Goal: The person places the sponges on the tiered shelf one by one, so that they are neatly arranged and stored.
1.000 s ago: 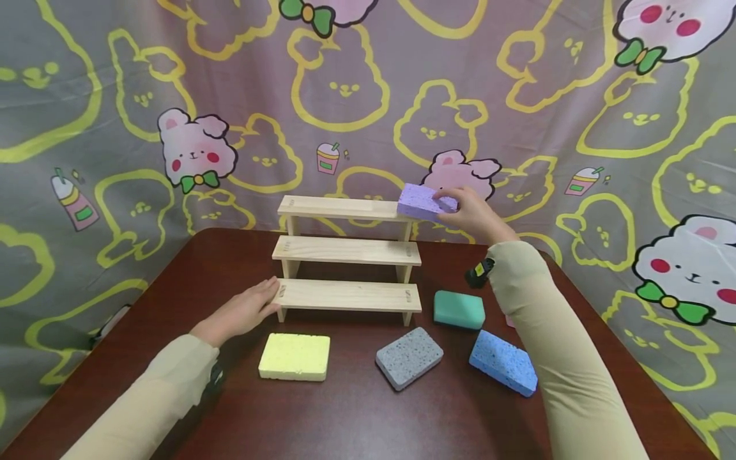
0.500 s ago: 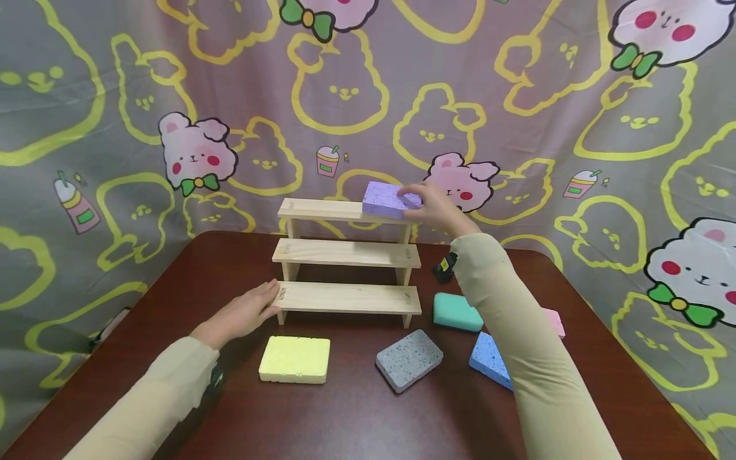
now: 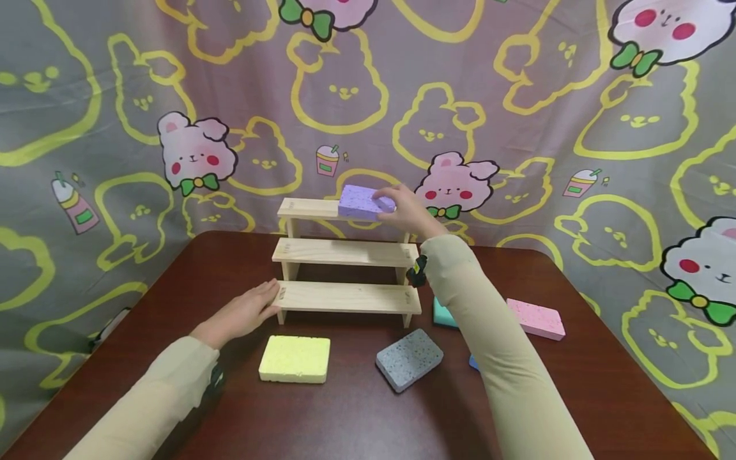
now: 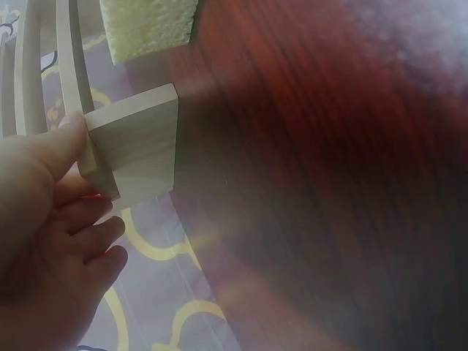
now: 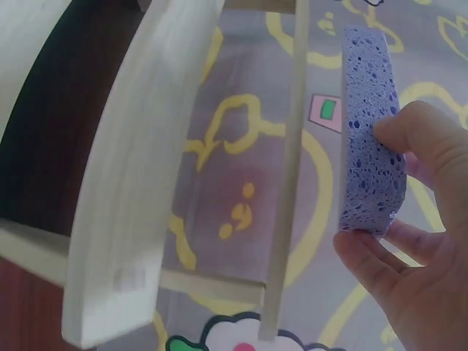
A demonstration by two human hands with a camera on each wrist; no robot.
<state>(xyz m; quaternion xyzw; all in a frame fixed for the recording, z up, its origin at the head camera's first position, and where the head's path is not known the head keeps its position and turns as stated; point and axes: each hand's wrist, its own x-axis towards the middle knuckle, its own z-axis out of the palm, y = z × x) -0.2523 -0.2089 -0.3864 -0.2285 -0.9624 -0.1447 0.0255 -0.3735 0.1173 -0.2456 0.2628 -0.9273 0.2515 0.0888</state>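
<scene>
A purple sponge [image 3: 359, 202] is over the top board of a three-step wooden shelf [image 3: 345, 251]. My right hand [image 3: 407, 209] holds the sponge by its right end, thumb on one side and fingers on the other. In the right wrist view a gap shows between the purple sponge [image 5: 369, 131] and the top board [image 5: 289, 175]. My left hand [image 3: 247, 311] grips the left end of the lowest board; in the left wrist view its thumb lies on one side of that board [image 4: 77, 80] and fingers on the other.
On the dark wooden table [image 3: 322, 421] lie a yellow sponge [image 3: 295, 359], a grey sponge [image 3: 409, 360] and a pink sponge [image 3: 536, 319]. My right sleeve partly covers a green sponge [image 3: 444, 314] and a blue sponge [image 3: 474, 362]. A patterned curtain [image 3: 356, 76] hangs behind.
My right hand has carried the purple sponge left along the top board, from its right end to about its middle. The pink sponge has come into view. My left hand has stayed put.
</scene>
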